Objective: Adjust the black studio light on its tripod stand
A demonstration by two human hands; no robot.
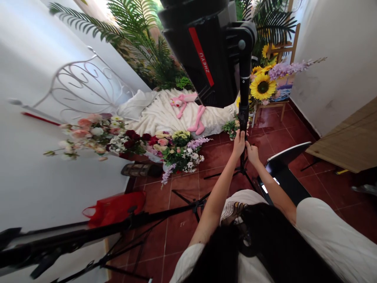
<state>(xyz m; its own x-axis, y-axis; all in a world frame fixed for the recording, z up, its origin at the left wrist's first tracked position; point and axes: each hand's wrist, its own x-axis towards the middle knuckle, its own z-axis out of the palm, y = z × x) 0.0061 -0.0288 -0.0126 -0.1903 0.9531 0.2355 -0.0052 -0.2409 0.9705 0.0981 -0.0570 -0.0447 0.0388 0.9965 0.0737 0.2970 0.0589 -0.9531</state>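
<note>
A black stand pole (pixel 244 86) rises upright in front of me, with a large black lamp marked ZHEYU (pixel 203 51) at its top. My left hand (pixel 238 144) is wrapped round the pole just under its dark joint. Slightly lower and on the right side of the pole, my right hand (pixel 252 151) is closed against it; what its fingers pinch is too small to make out. The pole's legs (pixel 241 171) spread on the floor below my hands.
A bed with a cream blanket (pixel 165 114) holds a pink plush toy (pixel 193 127). Flowers (pixel 176 151) line its front. A second black stand (pixel 97 232) crosses the lower left, near a red bag (pixel 114 206). A black chair (pixel 285 177) stands right, sunflowers (pixel 263 86) behind.
</note>
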